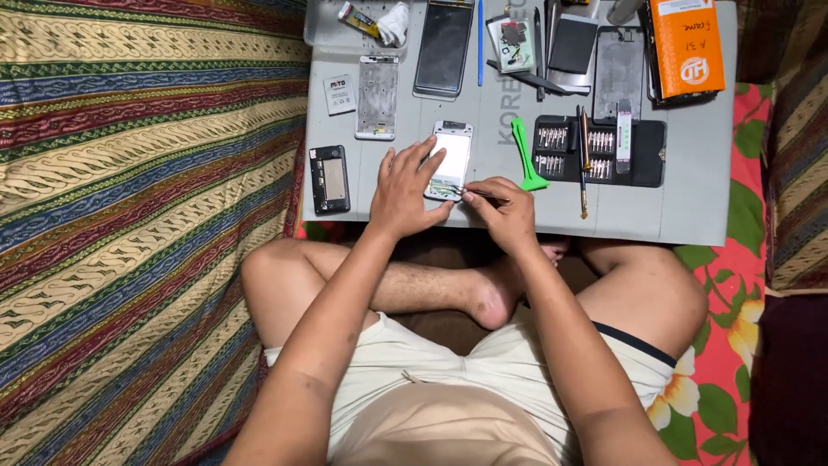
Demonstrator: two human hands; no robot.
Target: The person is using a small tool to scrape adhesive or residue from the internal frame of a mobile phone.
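An opened white phone (451,159) lies near the front edge of a grey table (690,198), its inner side facing up. The left hand (404,192) rests on the phone's left side, fingers spread and pressing it flat rather than wrapped around it. The right hand (504,210) is just beside the phone's lower right corner, pinched closed on a thin metal tool (480,193) whose tip touches the phone's bottom end.

Just right of the phone lies a green plastic pry tool (524,155). Beyond it sits a black case of screwdriver bits (604,151), with a slim screwdriver (584,164) lying across it. To the left of the hands, a black phone part (329,179) lies at the table's left edge. Behind it are a white phone frame (378,97) and a small white battery (340,93). Farther back lie a dark phone screen (443,47), a blue stick (480,43) and an orange box (687,43).

The person sits cross-legged in pale shorts (448,380) on a striped patterned cloth (129,216).
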